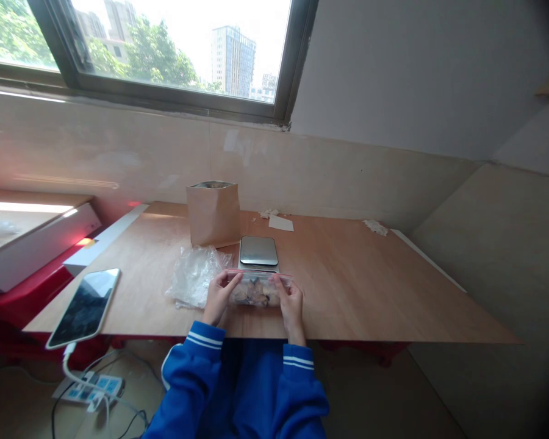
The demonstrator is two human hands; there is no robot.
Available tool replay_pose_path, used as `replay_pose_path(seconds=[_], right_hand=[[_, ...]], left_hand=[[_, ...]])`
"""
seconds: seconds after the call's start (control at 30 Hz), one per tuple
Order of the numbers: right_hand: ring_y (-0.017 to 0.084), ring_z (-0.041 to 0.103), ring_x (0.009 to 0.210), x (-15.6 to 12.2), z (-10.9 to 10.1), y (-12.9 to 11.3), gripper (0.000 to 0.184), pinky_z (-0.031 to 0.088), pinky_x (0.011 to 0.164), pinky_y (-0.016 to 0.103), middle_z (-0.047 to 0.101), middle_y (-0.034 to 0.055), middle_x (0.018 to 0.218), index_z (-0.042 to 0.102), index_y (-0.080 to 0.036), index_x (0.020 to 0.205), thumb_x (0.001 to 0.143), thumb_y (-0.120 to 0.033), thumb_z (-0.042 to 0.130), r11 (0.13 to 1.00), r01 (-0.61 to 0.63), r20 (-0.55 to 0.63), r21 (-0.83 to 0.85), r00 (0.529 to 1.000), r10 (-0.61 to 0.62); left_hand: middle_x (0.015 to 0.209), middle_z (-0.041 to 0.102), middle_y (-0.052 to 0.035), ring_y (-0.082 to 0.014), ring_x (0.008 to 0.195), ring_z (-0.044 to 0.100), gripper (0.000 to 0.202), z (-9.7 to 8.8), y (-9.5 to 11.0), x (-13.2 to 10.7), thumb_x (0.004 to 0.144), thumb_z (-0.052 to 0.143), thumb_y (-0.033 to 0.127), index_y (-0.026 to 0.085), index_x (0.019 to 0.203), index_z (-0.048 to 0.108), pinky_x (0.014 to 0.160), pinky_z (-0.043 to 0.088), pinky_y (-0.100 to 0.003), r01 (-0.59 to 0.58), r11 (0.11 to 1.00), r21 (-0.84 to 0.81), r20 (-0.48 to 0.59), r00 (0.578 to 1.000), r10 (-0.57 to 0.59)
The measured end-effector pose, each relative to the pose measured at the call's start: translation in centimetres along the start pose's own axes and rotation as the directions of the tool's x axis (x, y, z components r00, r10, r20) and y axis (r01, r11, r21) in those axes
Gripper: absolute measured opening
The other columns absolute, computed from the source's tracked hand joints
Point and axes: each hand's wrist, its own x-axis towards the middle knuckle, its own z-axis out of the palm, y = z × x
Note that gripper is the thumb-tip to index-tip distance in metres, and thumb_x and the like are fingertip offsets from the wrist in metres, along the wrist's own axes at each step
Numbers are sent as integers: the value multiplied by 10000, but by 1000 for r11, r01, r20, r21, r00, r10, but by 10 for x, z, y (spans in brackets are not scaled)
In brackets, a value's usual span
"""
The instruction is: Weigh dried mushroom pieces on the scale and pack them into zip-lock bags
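Observation:
A clear zip bag (255, 290) with a red seal strip and brownish pieces inside lies on the wooden table (357, 286) in front of me. My left hand (218, 297) pinches its left end and my right hand (290, 300) pinches its right end, fingers closed along the top edge. Just behind the bag sits a small scale (258, 251) with a steel platform. A brown paper bag (213, 213) stands open behind that, to the left.
A heap of empty clear plastic bags (193, 275) lies left of my hands. A phone (85, 306) on a charging cable rests at the table's left corner, above a power strip (91, 388) on the floor. Paper scraps (280, 222) lie near the wall.

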Motion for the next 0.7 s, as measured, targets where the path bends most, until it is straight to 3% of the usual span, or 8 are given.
replay_pose_path(seconds=[0.23, 0.5, 0.7], right_hand=[[233, 696, 843, 1, -3, 3, 349, 531, 831, 371, 754, 86, 841, 731, -154, 845, 756, -491, 704, 998, 50, -8, -31, 999, -50], [238, 708, 830, -1, 0, 2, 358, 544, 808, 370, 762, 76, 836, 728, -157, 868, 710, -478, 749, 998, -64, 44, 27, 997, 62], [248, 714, 860, -3, 6, -5, 331, 549, 832, 379, 764, 82, 850, 746, -161, 839, 720, -469, 737, 998, -56, 84, 4, 995, 56]], left_hand=[[886, 748, -82, -224, 877, 673, 311, -2, 5, 1, 717, 743, 400, 143, 893, 738, 818, 488, -318, 31, 1000, 5, -28, 999, -30], [875, 747, -69, -222, 879, 673, 296, -4, 8, 0, 716, 743, 401, 152, 875, 744, 839, 497, -330, 43, 999, -15, 19, 999, -43], [890, 747, -83, -230, 902, 670, 255, -2, 7, 1, 720, 741, 389, 154, 819, 753, 830, 510, -333, 12, 1000, 17, 14, 1000, -12]])
